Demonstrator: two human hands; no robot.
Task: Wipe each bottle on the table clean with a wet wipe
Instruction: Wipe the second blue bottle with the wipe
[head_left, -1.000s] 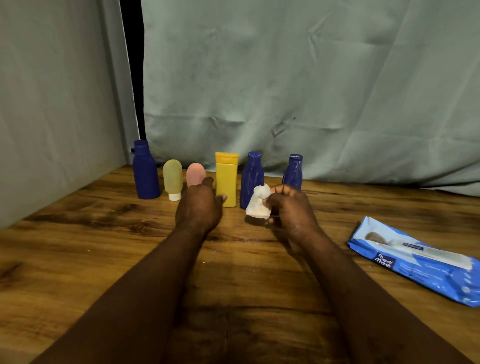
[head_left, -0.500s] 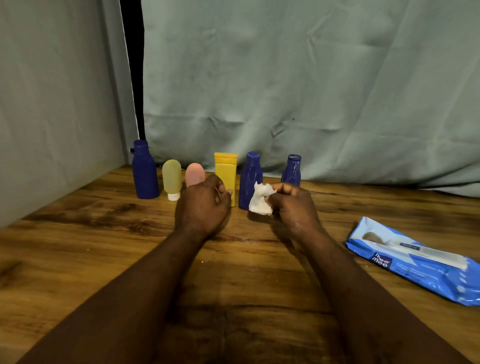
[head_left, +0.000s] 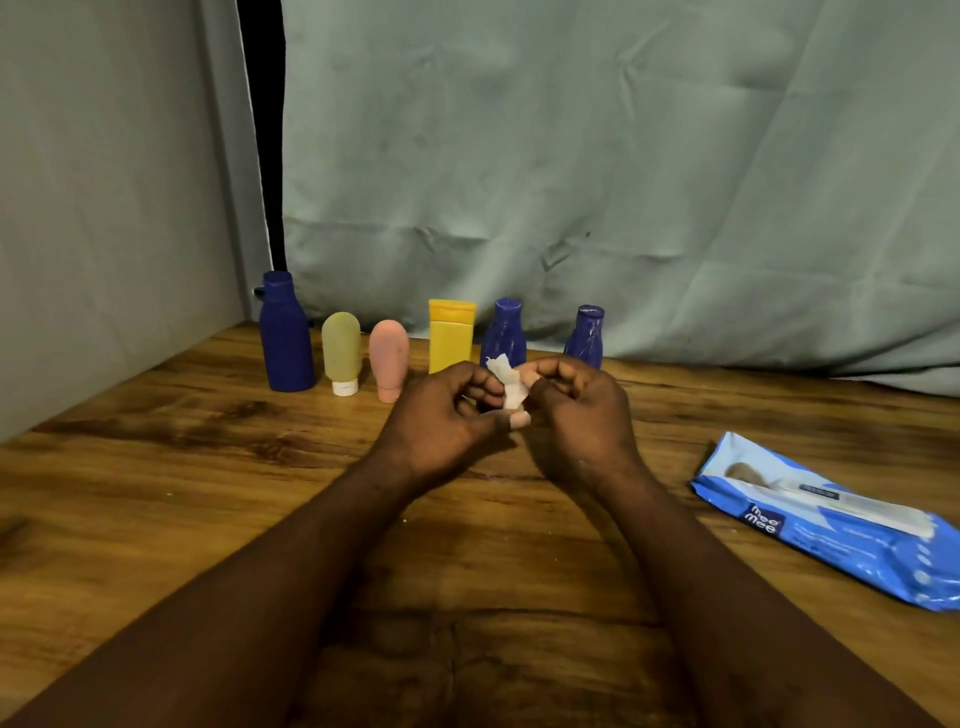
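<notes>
Bottles (head_left: 450, 338), six; wet wipe (head_left: 506, 382), one

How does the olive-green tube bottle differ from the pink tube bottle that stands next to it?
Colour: the olive-green tube bottle is yellowish green; the pink tube bottle is pale pink.
Cap: the olive-green tube bottle stands on a white cap; the pink tube bottle's cap is pink like its body.
Neighbour: the olive-green one stands beside the tall blue bottle, the pink one nearer the yellow bottle.
Both stand upright, cap down, with rounded tops.
</notes>
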